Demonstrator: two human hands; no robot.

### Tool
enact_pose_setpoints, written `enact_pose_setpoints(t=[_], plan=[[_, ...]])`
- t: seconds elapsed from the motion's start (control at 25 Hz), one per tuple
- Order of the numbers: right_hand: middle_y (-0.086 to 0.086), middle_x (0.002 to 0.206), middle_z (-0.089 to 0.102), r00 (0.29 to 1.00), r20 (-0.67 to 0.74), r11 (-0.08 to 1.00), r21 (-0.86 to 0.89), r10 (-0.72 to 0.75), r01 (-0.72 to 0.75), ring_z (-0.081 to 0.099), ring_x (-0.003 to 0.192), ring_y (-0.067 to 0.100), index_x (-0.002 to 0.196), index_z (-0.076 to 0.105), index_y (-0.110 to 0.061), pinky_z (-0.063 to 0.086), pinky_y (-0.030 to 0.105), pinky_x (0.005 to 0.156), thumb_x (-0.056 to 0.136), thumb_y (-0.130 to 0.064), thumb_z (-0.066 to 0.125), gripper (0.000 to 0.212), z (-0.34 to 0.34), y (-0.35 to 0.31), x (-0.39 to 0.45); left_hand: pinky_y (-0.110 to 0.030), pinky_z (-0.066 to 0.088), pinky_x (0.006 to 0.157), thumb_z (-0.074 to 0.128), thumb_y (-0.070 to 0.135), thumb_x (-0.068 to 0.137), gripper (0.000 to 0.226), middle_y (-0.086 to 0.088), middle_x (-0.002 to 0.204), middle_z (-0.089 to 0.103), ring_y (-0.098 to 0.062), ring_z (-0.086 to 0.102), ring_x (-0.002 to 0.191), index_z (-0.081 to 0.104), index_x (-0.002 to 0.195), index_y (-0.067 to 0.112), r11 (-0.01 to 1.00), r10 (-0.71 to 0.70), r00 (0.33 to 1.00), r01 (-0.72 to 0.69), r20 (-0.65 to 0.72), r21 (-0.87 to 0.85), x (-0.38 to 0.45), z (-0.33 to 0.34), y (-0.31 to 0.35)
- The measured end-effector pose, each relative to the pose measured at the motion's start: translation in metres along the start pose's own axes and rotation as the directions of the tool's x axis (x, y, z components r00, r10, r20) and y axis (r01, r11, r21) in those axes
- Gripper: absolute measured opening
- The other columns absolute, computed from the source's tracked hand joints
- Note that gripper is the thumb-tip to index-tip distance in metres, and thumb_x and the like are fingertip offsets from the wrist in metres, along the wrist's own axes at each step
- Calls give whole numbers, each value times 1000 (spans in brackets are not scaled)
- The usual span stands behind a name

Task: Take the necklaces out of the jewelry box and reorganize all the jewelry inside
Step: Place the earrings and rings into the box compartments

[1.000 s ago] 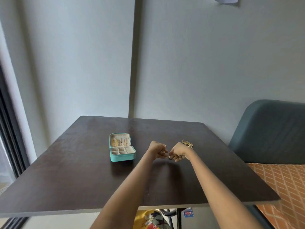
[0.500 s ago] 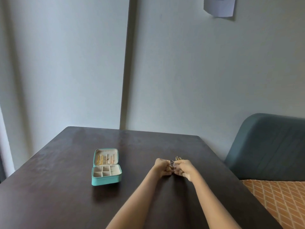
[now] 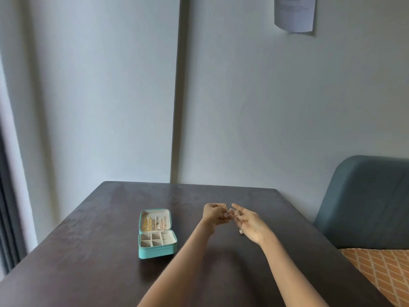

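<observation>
A small turquoise jewelry box (image 3: 157, 249) lies open on the dark table (image 3: 93, 251), left of my hands. Gold necklaces (image 3: 147, 224) hang inside its raised lid; the tray compartments look bare. My left hand (image 3: 213, 214) is curled, pinching small gold jewelry at its fingertips. My right hand (image 3: 247, 221) is turned palm up with fingers spread, a small gold piece (image 3: 237, 213) resting on its fingers. Another small piece (image 3: 241, 232) lies on the table under my right hand. The two hands almost touch.
The table stands in a corner against a grey wall. A blue-grey padded chair back (image 3: 367, 202) and an orange patterned cushion (image 3: 380, 269) are at the right. A sheet of paper (image 3: 294, 13) hangs on the wall above.
My right hand has turned palm up and spread its fingers; before, both hands were closed together over the jewelry. The camera has tilted up and shifted.
</observation>
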State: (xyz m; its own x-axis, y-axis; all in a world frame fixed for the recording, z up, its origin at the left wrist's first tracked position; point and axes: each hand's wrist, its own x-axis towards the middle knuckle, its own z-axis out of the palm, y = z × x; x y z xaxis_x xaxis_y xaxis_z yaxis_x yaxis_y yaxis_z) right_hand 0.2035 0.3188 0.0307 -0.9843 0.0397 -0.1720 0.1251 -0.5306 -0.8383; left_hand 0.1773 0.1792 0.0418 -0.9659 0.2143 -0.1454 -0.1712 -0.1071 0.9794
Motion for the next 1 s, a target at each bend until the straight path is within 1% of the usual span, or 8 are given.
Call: enact_pose_setpoints(t=[0.2, 0.36, 0.44, 0.52, 0.6, 0.72, 0.88, 1.0], plan=[[17, 97, 64, 994, 89, 997, -32, -67, 70, 64, 85, 20, 120, 52, 5, 58, 20, 69, 89, 15, 43, 33, 48, 22, -7, -24, 56, 54, 59, -3, 85, 10, -9, 65, 58, -12, 59, 45, 62, 79, 4, 991, 40, 999, -43, 19, 124, -27, -48, 19], [12, 84, 66, 987, 118, 991, -74, -104, 114, 69, 65, 12, 109, 58, 4, 57, 19, 62, 87, 10, 53, 24, 93, 55, -18, -22, 54, 46, 61, -2, 85, 11, -12, 65, 56, -11, 55, 38, 61, 75, 2, 978, 79, 995, -64, -68, 200, -52, -101, 29], [8, 76, 67, 986, 128, 963, -233, -109, 137, 66, 57, 8, 106, 61, 3, 55, 17, 58, 87, 6, 56, 20, 117, 75, -24, -23, 53, 45, 66, 1, 83, 3, -12, 65, 58, -14, 57, 39, 66, 81, -1, 965, 78, 988, -42, -131, 260, -61, -128, 33], [6, 75, 65, 984, 153, 894, -424, -89, 147, 63, 54, 6, 102, 63, 0, 54, 16, 56, 87, 3, 59, 16, 135, 92, -29, -23, 52, 47, 68, 3, 79, 9, -11, 62, 61, -17, 57, 44, 71, 87, -1, 916, 109, 966, -7, -233, 401, -66, -148, 29], [5, 76, 63, 984, 160, 818, -554, -79, 156, 61, 58, 10, 89, 63, -8, 55, 21, 60, 84, 3, 62, 12, 148, 110, -33, -23, 51, 57, 67, 6, 76, 12, -10, 64, 66, -21, 62, 57, 74, 85, 4, 845, 182, 925, 27, -335, 534, -74, -160, 18], [2, 76, 63, 978, 148, 670, -713, -146, 208, 60, 68, 15, 77, 57, -20, 54, 31, 69, 79, -4, 68, 20, 152, 131, -32, -27, 54, 74, 68, 9, 72, 12, -12, 83, 73, -24, 69, 83, 75, 81, 9, 804, 192, 909, 71, -371, 590, -79, -167, 2], [-1, 78, 59, 979, 148, 591, -781, -137, 201, 57, 71, 13, 79, 52, -22, 50, 26, 64, 76, -6, 69, 24, 141, 141, -31, -35, 60, 74, 64, 5, 72, 15, -15, 85, 73, -28, 70, 70, 73, 85, 2, 780, 134, 926, 122, -354, 613, -80, -168, -2], [0, 84, 62, 979, 164, 530, -823, -118, 202, 60, 80, 16, 83, 52, -26, 53, 36, 76, 72, -6, 68, 28, 138, 143, -32, -40, 60, 73, 62, 1, 72, 19, -17, 85, 71, -29, 69, 65, 70, 89, -2, 764, 66, 946, 156, -316, 626, -84, -167, -4]])
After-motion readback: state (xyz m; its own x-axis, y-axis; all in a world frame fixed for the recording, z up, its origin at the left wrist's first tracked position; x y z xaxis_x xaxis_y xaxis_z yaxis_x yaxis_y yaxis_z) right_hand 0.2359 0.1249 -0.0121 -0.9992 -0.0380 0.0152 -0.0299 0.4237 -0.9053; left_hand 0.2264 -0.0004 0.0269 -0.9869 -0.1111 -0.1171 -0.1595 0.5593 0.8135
